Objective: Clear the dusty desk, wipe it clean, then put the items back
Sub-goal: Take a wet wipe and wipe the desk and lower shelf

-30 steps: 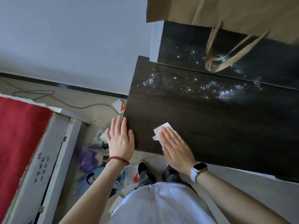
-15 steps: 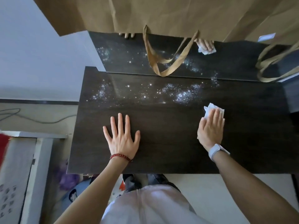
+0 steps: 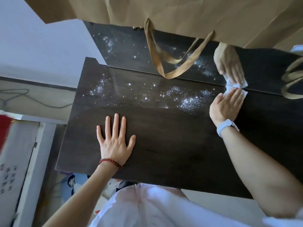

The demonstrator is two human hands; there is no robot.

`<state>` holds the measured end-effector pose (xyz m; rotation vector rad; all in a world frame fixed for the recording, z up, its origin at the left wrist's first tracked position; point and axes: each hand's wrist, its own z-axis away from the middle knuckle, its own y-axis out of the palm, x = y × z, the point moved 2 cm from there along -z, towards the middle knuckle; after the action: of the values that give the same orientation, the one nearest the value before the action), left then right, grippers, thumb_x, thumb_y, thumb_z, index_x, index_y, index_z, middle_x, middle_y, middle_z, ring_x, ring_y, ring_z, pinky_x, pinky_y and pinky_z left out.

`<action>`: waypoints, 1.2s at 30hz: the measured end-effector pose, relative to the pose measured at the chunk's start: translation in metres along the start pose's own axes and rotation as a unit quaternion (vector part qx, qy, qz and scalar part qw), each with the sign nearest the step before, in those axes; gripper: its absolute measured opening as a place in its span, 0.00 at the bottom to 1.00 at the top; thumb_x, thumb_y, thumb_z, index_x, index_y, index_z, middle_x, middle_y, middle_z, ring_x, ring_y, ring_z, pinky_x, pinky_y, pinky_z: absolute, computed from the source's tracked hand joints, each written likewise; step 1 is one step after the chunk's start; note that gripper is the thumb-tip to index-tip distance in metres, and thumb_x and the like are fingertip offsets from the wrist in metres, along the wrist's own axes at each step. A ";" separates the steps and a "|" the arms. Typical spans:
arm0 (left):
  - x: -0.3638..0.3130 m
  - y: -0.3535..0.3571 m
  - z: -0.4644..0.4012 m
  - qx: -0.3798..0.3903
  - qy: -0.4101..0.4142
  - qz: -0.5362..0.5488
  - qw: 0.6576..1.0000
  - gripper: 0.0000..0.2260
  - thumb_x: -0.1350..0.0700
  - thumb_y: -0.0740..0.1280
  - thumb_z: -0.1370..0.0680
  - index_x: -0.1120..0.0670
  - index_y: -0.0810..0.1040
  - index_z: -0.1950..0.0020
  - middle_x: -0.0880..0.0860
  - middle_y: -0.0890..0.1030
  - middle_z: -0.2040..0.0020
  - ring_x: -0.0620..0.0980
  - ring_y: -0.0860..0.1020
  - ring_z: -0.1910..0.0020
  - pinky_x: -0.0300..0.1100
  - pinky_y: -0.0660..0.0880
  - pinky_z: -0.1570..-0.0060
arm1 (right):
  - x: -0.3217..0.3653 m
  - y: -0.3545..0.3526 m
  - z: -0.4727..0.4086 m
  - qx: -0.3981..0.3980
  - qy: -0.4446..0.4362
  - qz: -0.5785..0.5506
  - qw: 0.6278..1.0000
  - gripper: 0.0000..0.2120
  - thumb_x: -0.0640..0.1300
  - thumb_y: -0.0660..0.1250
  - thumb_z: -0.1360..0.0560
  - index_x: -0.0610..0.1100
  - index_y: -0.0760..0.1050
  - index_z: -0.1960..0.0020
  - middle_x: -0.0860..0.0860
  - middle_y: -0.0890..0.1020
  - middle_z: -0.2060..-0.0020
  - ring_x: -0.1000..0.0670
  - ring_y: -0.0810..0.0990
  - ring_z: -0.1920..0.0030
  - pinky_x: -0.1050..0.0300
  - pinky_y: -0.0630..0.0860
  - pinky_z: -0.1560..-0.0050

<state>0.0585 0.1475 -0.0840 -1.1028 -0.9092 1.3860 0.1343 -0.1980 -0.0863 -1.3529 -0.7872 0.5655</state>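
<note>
While the left hand (image 3: 115,141) lies flat with its fingers spread on the dark, glossy wood-grain desk top (image 3: 164,153), the right hand (image 3: 227,106) presses a crumpled white paper wipe (image 3: 242,90) against the same surface with straight, closed fingers. The wipe sits under the right fingertips, at the back edge where the top meets a shiny dark upright panel (image 3: 131,51) that mirrors the hand. A band of sparkling pale dust specks (image 3: 186,100) lies beyond the left hand and just left of the right. Past both hands hangs a creased brown paper bag (image 3: 180,13) with a flat looped ribbon handle (image 3: 164,63).
</note>
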 end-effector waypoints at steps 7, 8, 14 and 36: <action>0.005 -0.006 0.000 0.011 0.016 0.022 1.000 0.30 0.39 0.50 0.27 0.53 0.60 0.28 0.55 0.61 0.26 0.59 0.56 0.27 0.63 0.51 0.32 | 0.063 0.016 0.037 0.014 -0.066 -0.013 0.998 0.27 0.47 0.49 0.21 0.32 0.49 0.28 0.35 0.54 0.27 0.40 0.50 0.25 0.47 0.45 0.25; 0.009 -0.008 -0.001 0.012 0.025 0.027 0.999 0.30 0.40 0.50 0.27 0.52 0.60 0.28 0.55 0.61 0.26 0.59 0.56 0.27 0.62 0.52 0.32 | 0.075 0.019 0.044 0.016 -0.077 -0.015 0.997 0.27 0.47 0.49 0.21 0.32 0.49 0.28 0.36 0.54 0.26 0.40 0.50 0.25 0.47 0.45 0.25; 0.055 -0.025 -0.006 -0.025 0.015 0.084 0.996 0.28 0.42 0.50 0.25 0.54 0.61 0.29 0.56 0.60 0.26 0.58 0.54 0.26 0.59 0.52 0.32 | 0.152 0.033 0.089 0.028 -0.144 -0.017 0.989 0.28 0.48 0.50 0.21 0.33 0.50 0.28 0.35 0.55 0.27 0.39 0.52 0.26 0.46 0.47 0.25; 0.188 -0.018 -0.003 0.081 -0.013 0.325 0.942 0.27 0.41 0.46 0.24 0.48 0.54 0.26 0.51 0.65 0.28 0.49 0.62 0.29 0.44 0.58 0.33 | 0.352 0.072 0.175 0.076 -0.415 0.035 0.906 0.28 0.51 0.48 0.21 0.37 0.49 0.27 0.40 0.54 0.26 0.42 0.50 0.25 0.49 0.45 0.26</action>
<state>0.0707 0.3354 -0.0916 -1.3203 -0.4392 1.9735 0.2264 0.1914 -0.0920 -0.9685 -1.3441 1.2735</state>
